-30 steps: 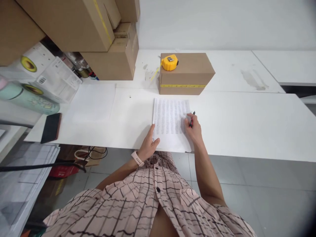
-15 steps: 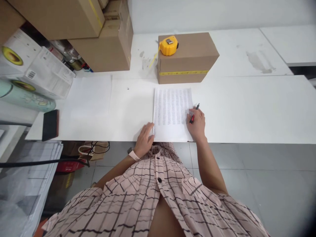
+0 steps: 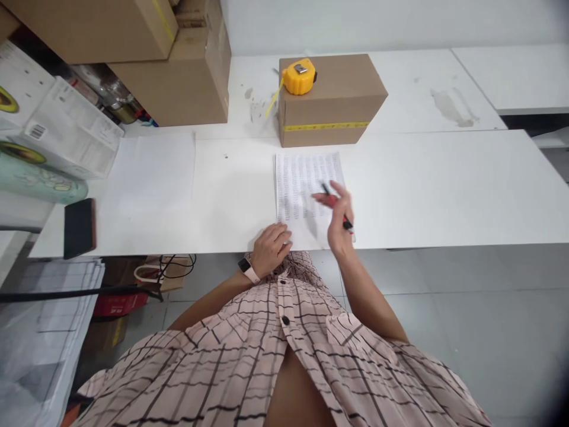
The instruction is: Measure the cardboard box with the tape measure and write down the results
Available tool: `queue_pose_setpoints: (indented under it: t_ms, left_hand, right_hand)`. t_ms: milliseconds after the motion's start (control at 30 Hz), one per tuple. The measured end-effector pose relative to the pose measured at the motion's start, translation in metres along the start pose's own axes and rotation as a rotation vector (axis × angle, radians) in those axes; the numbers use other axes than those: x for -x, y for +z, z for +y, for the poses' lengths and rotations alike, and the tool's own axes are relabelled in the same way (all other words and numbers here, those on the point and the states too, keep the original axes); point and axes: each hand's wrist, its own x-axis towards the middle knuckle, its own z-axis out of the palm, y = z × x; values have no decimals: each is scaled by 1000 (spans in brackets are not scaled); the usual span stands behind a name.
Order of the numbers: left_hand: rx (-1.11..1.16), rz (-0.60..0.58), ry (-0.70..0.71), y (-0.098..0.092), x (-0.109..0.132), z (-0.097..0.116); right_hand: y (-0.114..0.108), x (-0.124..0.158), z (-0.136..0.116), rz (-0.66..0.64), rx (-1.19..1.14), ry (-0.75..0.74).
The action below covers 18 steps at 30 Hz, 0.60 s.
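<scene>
Printed sheet (image 3: 291, 190) lies at the front edge of the table (image 3: 435, 190), its near edge by the table's front edge and its far edge just short of the brown box (image 3: 331, 110). Left hand (image 3: 269, 249): grip unclenched, fingers laid flat over the sheet's near-left corner, wrist out over the table's front edge. Right hand (image 3: 341, 218): grip clamped on the pen (image 3: 347, 224), over the sheet's right part.

Room: bare white tabletop runs from the sheet's right edge toward the table's right end; a second stretch lies leftward, up to the blank paper (image 3: 149, 178). Phone (image 3: 80, 228) sits at the table's front-left corner. Behind the sheet only a narrow strip separates it from the box, which carries the yellow tape measure (image 3: 299, 78) on its left end.

Hard to make out: the right fingers and pen are blurred, so contact with the paper cannot be told. Right hand covers the sheet's near-right part; the print is too small to read. Bottle (image 3: 44, 179) is cut off at the left border.
</scene>
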Motion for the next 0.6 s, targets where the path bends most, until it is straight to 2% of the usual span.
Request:
queue_pose_setpoints:
  t_ms: [100,167,233,333,433,600]
  left_hand:
    - [-20,-1,-27,4,-3,7]
    - [-29,2,-25,7,-3,9]
    - [-35,-5,-14,8,-2,9]
    - [-43,-75,36,9,0,5]
    - [-60,-164,67,11,2,1]
    - [-85,-186,49,15,2,-1]
  right_hand:
    - [34,10,-6,-196,-253,138]
    - [50,14,2,-192,-282,226]
    - [58,17,12,-124,-247,274]
    - [57,18,19,-79,-234,281]
    - [51,16,20,-129,-234,277]
    - [46,15,23,-123,-129,258]
